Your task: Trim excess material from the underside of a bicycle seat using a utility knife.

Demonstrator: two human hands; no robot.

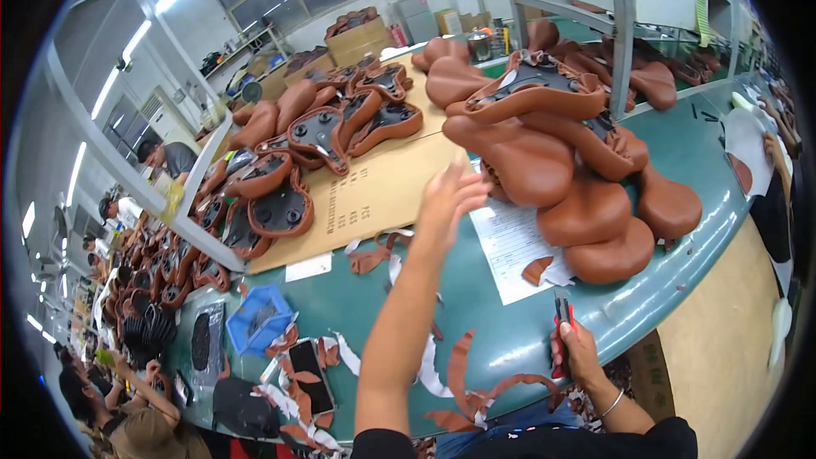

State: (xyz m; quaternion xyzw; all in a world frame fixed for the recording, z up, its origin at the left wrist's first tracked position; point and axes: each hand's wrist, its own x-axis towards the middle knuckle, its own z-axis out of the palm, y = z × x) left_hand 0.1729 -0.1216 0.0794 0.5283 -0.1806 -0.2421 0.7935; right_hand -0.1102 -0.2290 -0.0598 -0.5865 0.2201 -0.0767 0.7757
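My left hand (447, 202) is stretched out over the table with its fingers apart, and nothing is in it. It hovers beside a heap of brown bicycle saddles (531, 166), at the heap's left edge; whether the fingertips touch a saddle I cannot tell. Near the front edge, my right hand (581, 350) is closed round a red and black utility knife (562, 313), its tip pointing away from me. Just beyond the knife, a small brown offcut (537, 270) lies on a printed paper sheet (508, 246), partly covered by the saddles.
More saddles, undersides up, rest on a cardboard sheet (365, 195) at the left. On the green table (501, 340) lie leather strips (463, 382), a blue tray (257, 320), a phone (310, 374) and a black cap (244, 406). A metal post (621, 25) rises behind. Other people work at left and right.
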